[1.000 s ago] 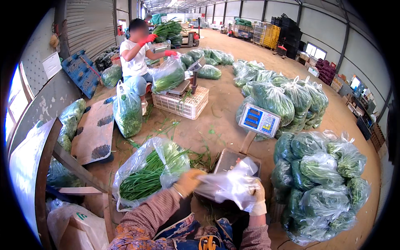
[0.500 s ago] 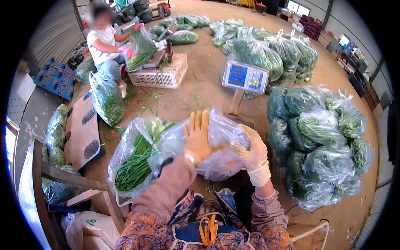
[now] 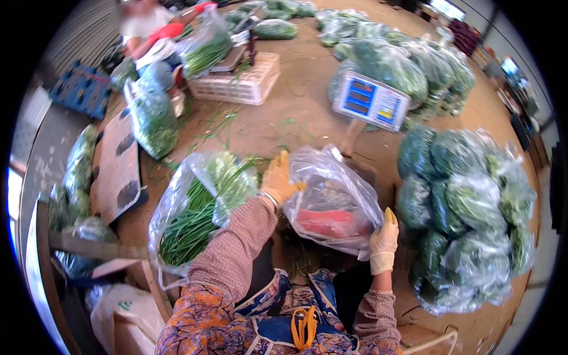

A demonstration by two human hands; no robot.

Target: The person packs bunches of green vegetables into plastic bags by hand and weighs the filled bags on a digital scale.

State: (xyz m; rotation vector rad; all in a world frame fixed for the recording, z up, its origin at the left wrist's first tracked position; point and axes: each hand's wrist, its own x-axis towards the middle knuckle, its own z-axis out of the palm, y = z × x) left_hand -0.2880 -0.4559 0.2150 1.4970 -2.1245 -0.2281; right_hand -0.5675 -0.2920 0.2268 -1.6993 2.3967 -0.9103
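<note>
A clear plastic bag (image 3: 346, 177) is spread flat in front of me. Something red (image 3: 324, 222) shows through it; whether that lies inside or underneath, I cannot tell. Along the bag's left edge lies my left hand (image 3: 277, 180) in a yellowish glove, open, fingers stretched and thumb apart. My right hand (image 3: 384, 244), gloved alike, touches the right edge with its fingers extended. To the left, a clear bag of long green stalks (image 3: 189, 228) gapes open. Behind the flat bag, a scale display (image 3: 371, 102) stands on a post.
Filled bags of greens (image 3: 467, 219) are stacked at the right, and more bags (image 3: 384, 71) stand at the back. A co-worker in red gloves (image 3: 167, 31) handles a bag beside a white crate (image 3: 239, 86). Wooden framing (image 3: 97, 244) is at my near left.
My right hand has moved down and right, my left slightly left. The plastic bag between them has flattened and spread, and the red thing now shows clearly. The view has shifted.
</note>
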